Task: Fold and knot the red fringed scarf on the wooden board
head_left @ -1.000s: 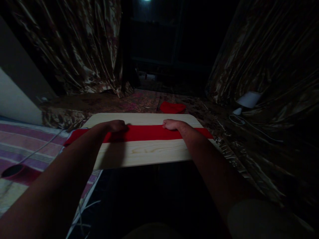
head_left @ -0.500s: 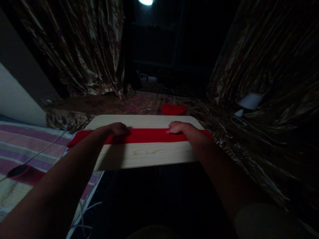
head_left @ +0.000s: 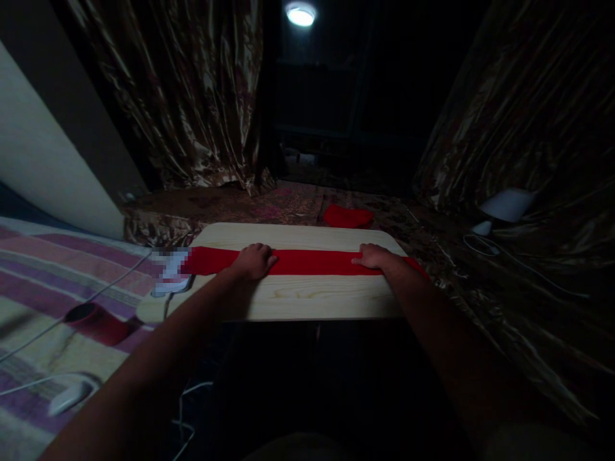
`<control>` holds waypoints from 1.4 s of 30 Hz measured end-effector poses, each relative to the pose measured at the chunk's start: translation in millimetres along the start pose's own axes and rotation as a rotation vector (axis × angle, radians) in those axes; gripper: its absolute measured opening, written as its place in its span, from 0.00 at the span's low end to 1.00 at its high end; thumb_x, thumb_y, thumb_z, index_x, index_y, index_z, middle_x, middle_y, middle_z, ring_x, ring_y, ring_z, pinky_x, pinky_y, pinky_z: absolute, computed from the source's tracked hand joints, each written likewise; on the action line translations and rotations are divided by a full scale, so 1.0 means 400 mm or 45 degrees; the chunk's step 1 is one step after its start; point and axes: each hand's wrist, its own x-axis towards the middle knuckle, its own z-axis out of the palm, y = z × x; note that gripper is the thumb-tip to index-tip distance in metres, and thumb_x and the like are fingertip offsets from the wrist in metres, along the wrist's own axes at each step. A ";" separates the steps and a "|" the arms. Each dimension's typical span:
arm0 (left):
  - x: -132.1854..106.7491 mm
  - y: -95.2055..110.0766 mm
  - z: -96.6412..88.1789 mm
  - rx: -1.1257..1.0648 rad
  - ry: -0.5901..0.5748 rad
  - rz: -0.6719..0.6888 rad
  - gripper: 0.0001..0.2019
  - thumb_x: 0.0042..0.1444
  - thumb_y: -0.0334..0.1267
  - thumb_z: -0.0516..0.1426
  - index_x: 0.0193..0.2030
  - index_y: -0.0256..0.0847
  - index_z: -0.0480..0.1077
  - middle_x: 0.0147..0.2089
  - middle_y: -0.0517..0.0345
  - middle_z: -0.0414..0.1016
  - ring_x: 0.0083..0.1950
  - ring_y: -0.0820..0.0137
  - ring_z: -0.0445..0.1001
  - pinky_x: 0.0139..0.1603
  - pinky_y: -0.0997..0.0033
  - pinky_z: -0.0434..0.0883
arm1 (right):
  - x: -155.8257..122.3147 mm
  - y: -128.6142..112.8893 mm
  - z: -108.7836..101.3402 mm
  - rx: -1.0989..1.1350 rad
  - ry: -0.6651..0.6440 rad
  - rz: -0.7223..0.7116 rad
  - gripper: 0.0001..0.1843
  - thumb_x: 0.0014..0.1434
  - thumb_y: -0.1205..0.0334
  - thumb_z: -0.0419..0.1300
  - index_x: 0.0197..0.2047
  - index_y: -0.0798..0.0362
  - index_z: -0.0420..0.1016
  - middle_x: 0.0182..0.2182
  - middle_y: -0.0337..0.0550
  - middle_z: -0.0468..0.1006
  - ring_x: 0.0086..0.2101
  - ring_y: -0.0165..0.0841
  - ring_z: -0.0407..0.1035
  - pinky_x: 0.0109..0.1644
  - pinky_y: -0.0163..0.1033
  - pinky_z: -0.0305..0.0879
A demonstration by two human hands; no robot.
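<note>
Red cloth lies under left hand and right hand, both apparently flat

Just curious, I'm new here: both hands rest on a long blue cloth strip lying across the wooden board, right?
No: the cloth strip is red, not blue, as the head view shows. The left hand and right hand do rest on it, across the wooden board.
</note>
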 end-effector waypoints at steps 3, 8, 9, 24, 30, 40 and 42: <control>0.006 0.031 0.006 -0.079 0.059 0.035 0.25 0.68 0.54 0.44 0.58 0.40 0.70 0.57 0.43 0.74 0.59 0.56 0.71 0.61 0.57 0.66 | 0.007 0.039 0.014 0.041 0.029 0.096 0.38 0.63 0.40 0.59 0.66 0.59 0.66 0.63 0.65 0.69 0.59 0.49 0.69 0.57 0.46 0.65; 0.007 0.026 -0.016 -0.016 0.199 -0.203 0.24 0.66 0.51 0.46 0.58 0.39 0.69 0.61 0.37 0.72 0.64 0.49 0.66 0.67 0.39 0.57 | 0.028 0.083 0.038 0.107 0.024 0.161 0.35 0.66 0.42 0.57 0.65 0.59 0.67 0.62 0.65 0.71 0.58 0.48 0.70 0.56 0.45 0.65; 0.004 0.011 -0.024 0.001 0.218 -0.293 0.26 0.65 0.53 0.46 0.59 0.38 0.68 0.62 0.34 0.70 0.65 0.46 0.65 0.67 0.34 0.55 | 0.031 0.085 0.042 0.118 0.032 0.166 0.34 0.66 0.42 0.57 0.65 0.59 0.68 0.61 0.65 0.71 0.57 0.48 0.71 0.56 0.44 0.65; -0.036 -0.170 -0.064 -0.087 0.092 -0.865 0.39 0.59 0.64 0.44 0.67 0.37 0.63 0.68 0.27 0.62 0.69 0.34 0.57 0.60 0.24 0.59 | 0.026 0.072 0.066 0.151 0.077 0.127 0.32 0.68 0.47 0.52 0.68 0.56 0.66 0.64 0.64 0.69 0.59 0.49 0.69 0.59 0.48 0.64; -0.026 -0.134 -0.066 0.079 0.254 -0.472 0.33 0.63 0.57 0.45 0.63 0.34 0.67 0.66 0.32 0.67 0.67 0.42 0.62 0.67 0.35 0.56 | 0.007 0.060 0.060 0.153 0.145 0.105 0.29 0.67 0.50 0.54 0.67 0.54 0.68 0.63 0.61 0.70 0.60 0.47 0.67 0.60 0.46 0.64; -0.018 -0.035 -0.008 -0.086 -0.136 -0.022 0.36 0.68 0.58 0.36 0.76 0.44 0.53 0.77 0.48 0.54 0.77 0.53 0.51 0.73 0.43 0.51 | -0.069 -0.006 0.032 0.301 0.475 -0.386 0.12 0.60 0.67 0.60 0.46 0.52 0.82 0.47 0.45 0.82 0.49 0.36 0.73 0.57 0.36 0.64; -0.026 -0.041 0.011 -0.072 -0.143 -0.021 0.35 0.68 0.58 0.36 0.77 0.46 0.51 0.78 0.49 0.52 0.78 0.53 0.50 0.73 0.40 0.47 | -0.085 -0.010 0.033 0.327 0.446 -0.465 0.11 0.58 0.68 0.61 0.44 0.52 0.82 0.45 0.43 0.83 0.45 0.35 0.74 0.53 0.35 0.65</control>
